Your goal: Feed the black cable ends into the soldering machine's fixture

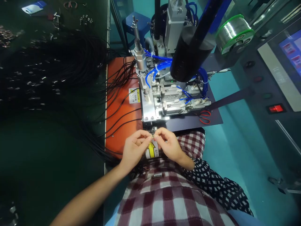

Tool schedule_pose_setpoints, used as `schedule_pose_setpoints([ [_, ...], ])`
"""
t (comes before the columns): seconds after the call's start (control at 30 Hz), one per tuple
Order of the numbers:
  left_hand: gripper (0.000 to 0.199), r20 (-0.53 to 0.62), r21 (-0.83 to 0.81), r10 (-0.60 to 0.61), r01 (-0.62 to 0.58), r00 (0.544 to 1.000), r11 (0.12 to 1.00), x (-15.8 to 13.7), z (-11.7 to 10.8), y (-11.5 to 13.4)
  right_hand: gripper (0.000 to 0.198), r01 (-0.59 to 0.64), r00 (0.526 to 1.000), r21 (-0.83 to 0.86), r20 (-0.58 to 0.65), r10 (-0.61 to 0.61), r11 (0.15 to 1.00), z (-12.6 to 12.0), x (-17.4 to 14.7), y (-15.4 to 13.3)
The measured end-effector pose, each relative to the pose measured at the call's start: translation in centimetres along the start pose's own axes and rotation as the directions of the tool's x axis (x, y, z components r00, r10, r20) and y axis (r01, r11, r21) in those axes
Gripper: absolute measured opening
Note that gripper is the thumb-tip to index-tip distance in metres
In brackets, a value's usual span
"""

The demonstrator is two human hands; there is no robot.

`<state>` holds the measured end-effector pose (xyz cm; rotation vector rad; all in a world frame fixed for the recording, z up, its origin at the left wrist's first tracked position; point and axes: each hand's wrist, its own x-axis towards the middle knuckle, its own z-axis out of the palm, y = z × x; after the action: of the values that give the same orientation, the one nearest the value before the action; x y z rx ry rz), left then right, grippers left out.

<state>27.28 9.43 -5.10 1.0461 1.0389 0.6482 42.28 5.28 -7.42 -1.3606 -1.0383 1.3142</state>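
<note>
My left hand (pixel 135 149) and my right hand (pixel 168 144) meet just in front of the machine, thumbs and index fingers pinched. Between the fingertips are tiny yellow-green and reddish bits that look like thin coloured wires (pixel 153 137); the fingers mostly cover them. Right below the fingertips is a white label with a yellow arrow (pixel 151 151). Beyond the hands stands a metal fixture (pixel 150 108) with clamps and blue air tubes (pixel 162 66). Several black cables (pixel 122 125) run across the orange plate (pixel 124 139) up to the fixture's left edge.
A large bundle of black cables (pixel 58 66) lies on the dark table at left. A black cylinder (pixel 188 53) hangs over the fixture. A green solder spool (pixel 235 31), red-handled cutters (pixel 205 117) and a control panel with a red switch (pixel 276 108) are at right.
</note>
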Motion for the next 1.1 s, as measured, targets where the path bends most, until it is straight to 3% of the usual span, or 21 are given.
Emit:
schedule_pose_setpoints([
  [0.1, 0.011, 0.024, 0.103, 0.154, -0.156, 0.988, 0.982, 0.2, -0.3, -0.1, 0.017, -0.024, 0.999, 0.042, 0.035, 0.022, 0.999, -0.2, 0.0, -0.1],
  [0.2, 0.007, 0.119, 0.240, 0.361, -0.379, 0.925, 0.893, 0.4, -0.6, 0.1, 0.018, -0.027, 0.999, 0.026, 0.035, 0.027, 0.999, -0.6, -0.1, -0.3],
  [0.27, 0.005, 0.197, 0.279, 0.421, -0.462, 0.885, 0.842, 0.5, -0.8, 0.2, 0.017, -0.021, 0.999, -0.004, 0.031, 0.021, 1.000, -0.9, -0.3, -0.5],
  [0.5, 0.012, 0.198, 0.382, 0.381, -0.429, 0.903, 0.819, 0.4, -0.6, 0.0, 0.016, 0.025, 1.000, -0.128, 0.015, -0.023, 0.991, -1.2, -0.8, 0.0],
  [0.6, 0.005, 0.213, 0.493, 0.350, -0.410, 0.912, 0.767, 0.1, -0.7, 0.3, 0.015, 0.031, 0.999, -0.160, 0.000, -0.032, 0.987, -1.6, -0.3, 0.4],
  [0.7, 0.013, 0.191, 0.620, 0.328, -0.373, 0.925, 0.690, 0.1, -1.3, 0.7, 0.014, 0.035, 0.999, -0.194, -0.025, -0.040, 0.980, -2.2, 0.7, 0.5],
  [0.9, 0.020, 0.343, 0.720, 0.517, -0.573, 0.784, 0.392, 2.2, -2.8, -0.3, 0.013, 0.029, 0.999, -0.266, -0.031, -0.038, 0.964, -2.7, 2.5, 1.4],
  [1.1, 0.028, 0.407, 0.720, 0.526, -0.616, 0.747, 0.318, 3.2, -3.6, -1.4, 0.013, 0.013, 0.999, -0.272, -0.039, -0.025, 0.962, -2.6, 2.8, 2.2],
])
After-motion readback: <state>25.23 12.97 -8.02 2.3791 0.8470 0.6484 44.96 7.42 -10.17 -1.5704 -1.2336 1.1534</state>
